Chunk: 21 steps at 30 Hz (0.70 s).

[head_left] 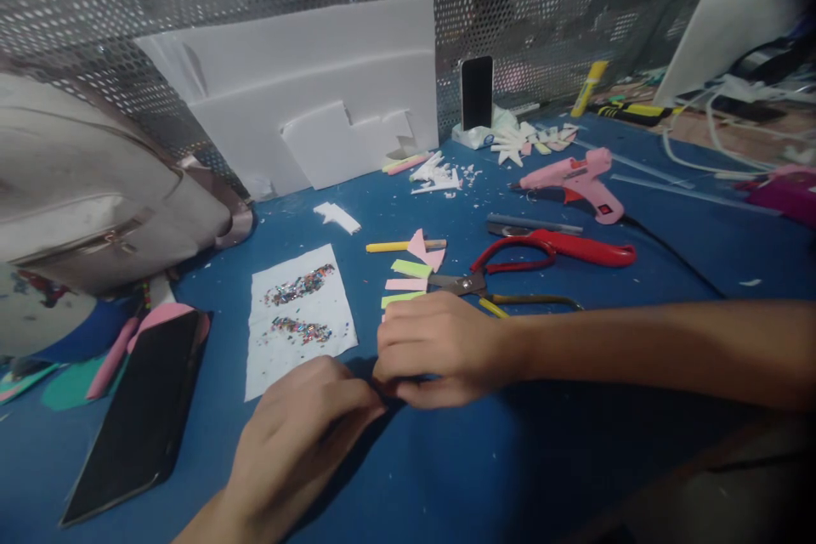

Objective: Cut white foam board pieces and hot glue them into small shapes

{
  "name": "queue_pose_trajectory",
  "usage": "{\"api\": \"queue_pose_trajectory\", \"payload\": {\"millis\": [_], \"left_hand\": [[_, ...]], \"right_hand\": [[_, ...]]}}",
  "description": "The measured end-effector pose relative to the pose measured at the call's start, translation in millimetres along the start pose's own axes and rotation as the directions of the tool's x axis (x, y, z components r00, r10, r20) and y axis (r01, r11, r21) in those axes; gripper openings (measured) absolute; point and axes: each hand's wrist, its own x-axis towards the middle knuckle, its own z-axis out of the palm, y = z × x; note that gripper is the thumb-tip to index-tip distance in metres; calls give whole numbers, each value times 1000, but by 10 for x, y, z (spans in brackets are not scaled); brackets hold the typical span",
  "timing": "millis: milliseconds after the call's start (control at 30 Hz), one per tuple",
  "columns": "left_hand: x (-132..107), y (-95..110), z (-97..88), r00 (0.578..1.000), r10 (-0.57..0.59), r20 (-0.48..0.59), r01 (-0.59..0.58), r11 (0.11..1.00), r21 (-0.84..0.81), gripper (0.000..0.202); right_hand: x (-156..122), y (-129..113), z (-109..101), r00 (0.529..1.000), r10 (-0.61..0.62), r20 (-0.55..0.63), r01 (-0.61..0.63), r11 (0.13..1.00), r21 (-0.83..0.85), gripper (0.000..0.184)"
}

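Observation:
My left hand (306,425) is closed, its thumb and fingers pinched together low over the blue table. Against its fingertips, my right hand (439,348) is closed too, fingers curled inward. Whatever lies between the fingertips is hidden or too small to make out. Just beyond my left hand is a white paper sheet (258,340) bearing two lines of colourful glitter (299,285). Green and pink strips (408,283) lie right behind my right hand. Scissors (468,283) with red and dark handles rest beyond its wrist.
A pink glue gun (574,183), a red-handled cutter (583,248) and a yellow stick (388,247) lie on the table (446,459). White foam boards (376,85) and a propped phone (477,93) stand behind. Leftward are a dark phone (137,416) and a bag (95,178).

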Motion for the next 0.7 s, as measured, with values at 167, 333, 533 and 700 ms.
{"api": "queue_pose_trajectory", "payload": {"millis": [167, 333, 533, 700], "left_hand": [[60, -136, -111, 1000, 15, 27, -19, 989, 147, 7], [78, -543, -264, 992, -113, -63, 128, 923, 363, 10], [29, -756, -289, 976, -205, 66, 156, 885, 438, 24], [43, -659, -290, 976, -196, 96, 112, 829, 549, 27]], "right_hand": [[11, -11, 0, 998, 64, 5, -64, 998, 19, 15], [12, -11, 12, 987, 158, -22, -156, 985, 80, 14], [-1, -1, 27, 987, 153, -40, -148, 983, 106, 12], [-6, 0, 34, 987, 151, -51, -145, 984, 100, 12]]}}
